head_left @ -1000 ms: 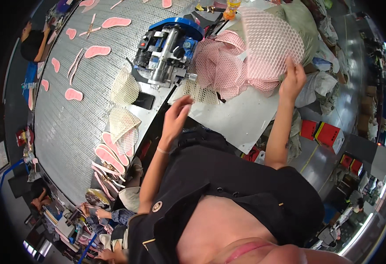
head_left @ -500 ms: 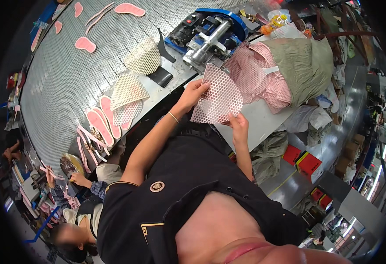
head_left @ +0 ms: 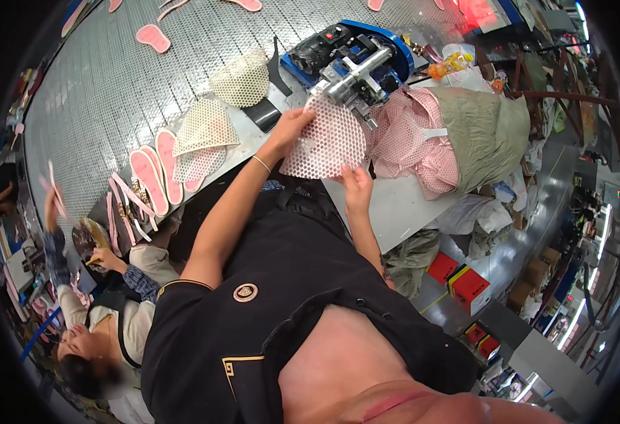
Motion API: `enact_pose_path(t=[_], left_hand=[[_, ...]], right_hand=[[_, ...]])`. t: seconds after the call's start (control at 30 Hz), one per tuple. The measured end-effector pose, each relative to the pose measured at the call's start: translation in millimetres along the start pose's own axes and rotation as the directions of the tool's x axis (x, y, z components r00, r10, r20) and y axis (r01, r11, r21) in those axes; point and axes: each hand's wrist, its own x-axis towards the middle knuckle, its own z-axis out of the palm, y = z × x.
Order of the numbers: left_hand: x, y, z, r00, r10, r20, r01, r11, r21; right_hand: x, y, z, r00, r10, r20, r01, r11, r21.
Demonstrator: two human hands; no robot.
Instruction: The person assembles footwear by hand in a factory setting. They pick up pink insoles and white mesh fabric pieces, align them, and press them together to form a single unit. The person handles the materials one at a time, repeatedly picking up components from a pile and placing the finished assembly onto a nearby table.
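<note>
I hold a pink-and-white mesh fabric piece [head_left: 325, 143] with both hands against the metal head of a blue machine [head_left: 356, 60]. My left hand [head_left: 290, 127] grips its left edge, close to the machine's silver cylinder. My right hand [head_left: 356, 185] pinches its lower right corner, over the white table [head_left: 395, 206]. The mesh is spread flat and covers part of the machine's front.
A heap of pink mesh pieces [head_left: 412, 138] in an olive bag [head_left: 490, 134] lies right of the machine. Cream mesh pieces [head_left: 204, 127] and pink insoles [head_left: 151, 177] lie on the grey perforated conveyor [head_left: 105, 92]. Another person [head_left: 105, 311] sits at lower left. Red boxes [head_left: 465, 283] stand on the floor.
I took one mesh piece from the pink heap and brought it up to the machine head. My left hand now grips its left edge, my right its lower corner.
</note>
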Motion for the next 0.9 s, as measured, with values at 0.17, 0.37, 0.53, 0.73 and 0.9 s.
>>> enact_pose_path(t=[0.17, 0.37, 0.53, 0.73, 0.9], left_hand=[[-14, 27, -23, 0.982, 0.118, -0.148, -0.094, 0.983, 0.159], [-54, -7, -29, 0.923, 0.111, -0.369, -0.055, 0.986, 0.159], [-77, -42, 6, 0.984, -0.055, -0.168, 0.062, 0.997, 0.040], [-52, -44, 8, 0.978, -0.200, -0.054, 0.192, 0.974, -0.120], [-43, -13, -15, 0.965, -0.233, -0.119, 0.195, 0.945, -0.262]], right_hand=[[46, -23, 34, 0.993, -0.009, 0.117, 0.010, 1.000, -0.009], [86, -25, 35, 0.991, -0.083, 0.104, 0.105, 0.969, -0.223], [88, -34, 20, 0.970, -0.242, 0.004, 0.209, 0.830, -0.517], [82, -78, 47, 0.985, -0.163, -0.051, 0.105, 0.817, -0.567], [94, -125, 85, 0.976, -0.209, 0.064, 0.212, 0.833, -0.512]])
